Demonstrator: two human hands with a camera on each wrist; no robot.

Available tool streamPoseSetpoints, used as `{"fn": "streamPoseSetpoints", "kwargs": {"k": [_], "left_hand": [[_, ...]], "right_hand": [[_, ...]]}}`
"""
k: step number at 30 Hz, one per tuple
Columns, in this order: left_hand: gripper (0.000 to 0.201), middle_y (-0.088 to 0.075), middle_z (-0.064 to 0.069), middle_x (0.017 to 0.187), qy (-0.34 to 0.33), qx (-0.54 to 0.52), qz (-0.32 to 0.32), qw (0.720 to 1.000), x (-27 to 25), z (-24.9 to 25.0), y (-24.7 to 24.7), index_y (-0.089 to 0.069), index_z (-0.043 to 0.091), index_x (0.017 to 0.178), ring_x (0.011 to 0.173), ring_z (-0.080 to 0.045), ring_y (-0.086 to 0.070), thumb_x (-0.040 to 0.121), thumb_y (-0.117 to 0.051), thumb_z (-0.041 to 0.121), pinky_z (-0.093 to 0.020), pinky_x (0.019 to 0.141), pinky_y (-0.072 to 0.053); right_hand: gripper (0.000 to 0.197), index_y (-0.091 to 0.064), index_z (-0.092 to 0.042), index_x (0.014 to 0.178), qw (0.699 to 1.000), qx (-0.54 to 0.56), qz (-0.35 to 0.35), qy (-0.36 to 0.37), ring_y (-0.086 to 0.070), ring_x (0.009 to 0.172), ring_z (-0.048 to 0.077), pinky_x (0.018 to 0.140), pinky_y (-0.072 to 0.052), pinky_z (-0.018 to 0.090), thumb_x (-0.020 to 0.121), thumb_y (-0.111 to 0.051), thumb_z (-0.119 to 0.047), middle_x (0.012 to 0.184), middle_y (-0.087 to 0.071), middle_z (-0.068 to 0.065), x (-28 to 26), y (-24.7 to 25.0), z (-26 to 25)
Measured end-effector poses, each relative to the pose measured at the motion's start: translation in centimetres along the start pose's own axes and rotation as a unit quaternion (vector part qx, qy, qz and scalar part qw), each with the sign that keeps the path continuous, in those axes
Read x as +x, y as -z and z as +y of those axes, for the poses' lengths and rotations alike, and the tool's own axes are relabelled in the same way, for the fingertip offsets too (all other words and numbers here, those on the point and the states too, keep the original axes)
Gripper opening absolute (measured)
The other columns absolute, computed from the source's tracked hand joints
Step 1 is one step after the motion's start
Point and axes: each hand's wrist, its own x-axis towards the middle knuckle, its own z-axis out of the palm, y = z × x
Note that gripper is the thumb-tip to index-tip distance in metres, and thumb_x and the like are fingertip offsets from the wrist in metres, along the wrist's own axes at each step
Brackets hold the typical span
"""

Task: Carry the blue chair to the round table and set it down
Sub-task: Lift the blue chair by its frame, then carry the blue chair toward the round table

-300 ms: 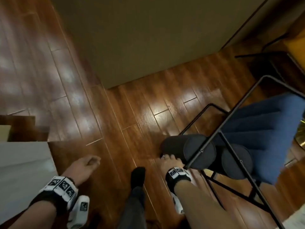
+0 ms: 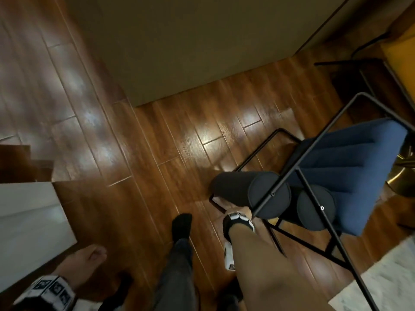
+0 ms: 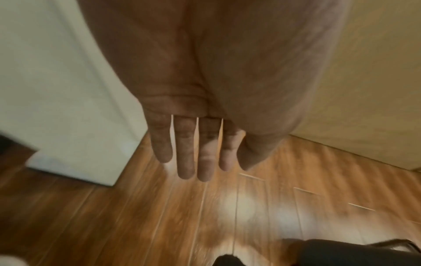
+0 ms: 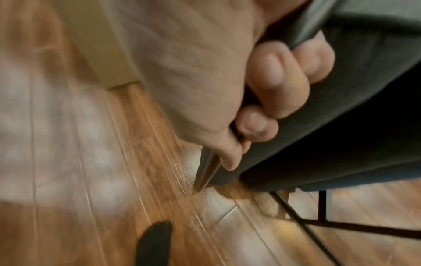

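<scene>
The blue chair (image 2: 350, 167) hangs tilted above the wooden floor at the right, its black metal frame (image 2: 318, 140) and two dark round bolsters (image 2: 249, 191) toward me. My right hand (image 2: 233, 207) grips it from below the nearer bolster and is mostly hidden there. In the right wrist view my right hand (image 4: 262, 100) has its fingers (image 4: 275, 72) curled round a thin black frame bar against the dark bolster (image 4: 355, 111). My left hand (image 2: 89, 259) hangs free at the lower left. The left wrist view shows the left hand (image 3: 198, 149) with straight fingers, holding nothing.
A brass pedestal base (image 2: 404, 176) shows at the right edge and a pale marbled surface (image 2: 381, 279) at the lower right. A yellow chair (image 2: 402, 52) stands far right. A white cabinet (image 2: 29, 221) is at the left, a beige wall (image 2: 190, 41) ahead. My socked foot (image 2: 182, 225) steps forward.
My left hand has swung down and back toward the lower left. The socked foot has moved forward. My right hand still holds the chair, which has barely shifted in view.
</scene>
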Motion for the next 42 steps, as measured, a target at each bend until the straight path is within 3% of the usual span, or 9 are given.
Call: {"fn": "streamPoseSetpoints", "kwargs": {"k": [2,5,15,25,28,30,35,39,42], "left_hand": [[0.006,-0.068,0.002,0.107,0.026,0.001,-0.025,0.999,-0.2,-1.9,-2.2,-0.064,0.033,0.093,0.093,-0.012,-0.061,0.096,-0.058,0.034,-0.036,0.088,-0.048],[0.007,-0.067,0.002,0.108,0.031,0.014,-0.055,0.998,-1.3,-0.5,-5.0,-0.063,0.032,0.093,0.094,-0.012,-0.06,0.096,-0.057,0.033,-0.035,0.09,-0.048],[0.073,-0.038,-0.009,0.147,-0.207,0.065,0.023,0.976,-5.5,21.1,-8.7,-0.029,0.034,0.145,0.131,-0.03,-0.044,0.085,-0.069,0.046,-0.043,0.107,-0.04],[0.027,-0.07,-0.002,0.094,-0.405,0.466,-0.056,0.785,-16.0,32.9,-22.1,-0.066,0.023,0.09,0.093,-0.025,-0.065,0.083,-0.056,0.047,-0.031,0.073,-0.045],[0.047,-0.066,-0.003,0.094,-0.419,0.517,-0.079,0.743,-19.2,33.0,-28.2,-0.057,0.029,0.081,0.097,-0.027,-0.063,0.078,-0.048,0.075,-0.035,0.076,-0.044],[0.066,-0.068,-0.006,0.101,-0.437,0.556,-0.085,0.702,-21.0,33.1,-32.1,-0.052,0.03,0.081,0.1,-0.03,-0.062,0.07,-0.033,0.092,-0.038,0.081,-0.046],[0.089,-0.069,-0.011,0.109,-0.473,0.617,-0.038,0.627,-25.1,34.9,-40.0,-0.062,0.02,0.096,0.105,-0.035,-0.061,0.071,-0.019,0.093,-0.046,0.09,-0.046],[0.108,-0.067,-0.013,0.114,-0.487,0.658,0.01,0.574,-27.4,36.4,-44.6,-0.065,0.014,0.106,0.109,-0.036,-0.06,0.062,-0.004,0.092,-0.045,0.092,-0.046],[0.113,-0.065,-0.014,0.118,-0.479,0.672,0.018,0.564,-27.7,37.6,-46.1,-0.064,0.014,0.111,0.113,-0.037,-0.058,0.057,-0.002,0.092,-0.047,0.093,-0.045]], "right_hand": [[0.046,-0.037,-0.006,0.17,0.968,-0.252,0.011,0.02,-0.034,0.168,0.042,0.069,-0.051,-0.005,0.124,-0.03,-0.004,0.182,-0.03,0.022,0.0,0.1,0.9],[0.045,-0.049,-0.014,0.165,0.905,-0.413,0.09,0.049,-0.047,0.162,0.035,0.127,-0.046,0.038,0.12,-0.04,-0.013,0.176,-0.046,0.015,-2.8,1.4,1.2],[0.032,-0.068,-0.012,0.135,0.944,-0.277,0.17,0.061,-0.076,0.123,0.033,0.082,-0.04,0.04,0.119,-0.044,-0.027,0.133,-0.078,0.009,-24.1,3.2,8.4],[0.015,-0.07,-0.029,0.06,0.938,-0.241,0.249,0.027,-0.057,0.022,0.011,0.038,-0.008,0.024,0.07,-0.071,-0.039,0.037,-0.062,0.0,-34.9,-7.5,31.7],[0.035,-0.073,-0.034,0.089,0.95,-0.2,0.239,-0.01,-0.07,0.036,0.009,0.034,-0.024,0.023,0.064,-0.084,-0.054,0.048,-0.074,-0.005,-36.5,-11.6,38.5],[0.039,-0.073,-0.032,0.127,0.97,-0.123,0.205,-0.048,-0.088,0.094,0.021,0.07,-0.065,0.033,0.097,-0.067,-0.055,0.103,-0.09,0.007,-37.1,-14.1,42.9],[0.112,-0.057,-0.022,0.156,0.985,0.032,0.119,-0.123,-0.057,0.154,0.044,0.132,-0.044,0.055,0.086,-0.008,-0.095,0.166,-0.056,0.025,-35.3,-21.2,52.0],[0.051,-0.05,-0.025,0.162,0.969,0.148,0.137,-0.145,-0.049,0.16,0.04,0.13,-0.045,0.046,0.116,-0.052,-0.048,0.173,-0.046,0.022,-34.6,-24.8,55.4],[0.058,-0.047,-0.023,0.164,0.957,0.189,0.177,-0.133,-0.058,0.154,0.039,0.124,-0.051,0.046,0.111,-0.062,-0.041,0.168,-0.052,0.022,-34.0,-25.3,56.8]]}}
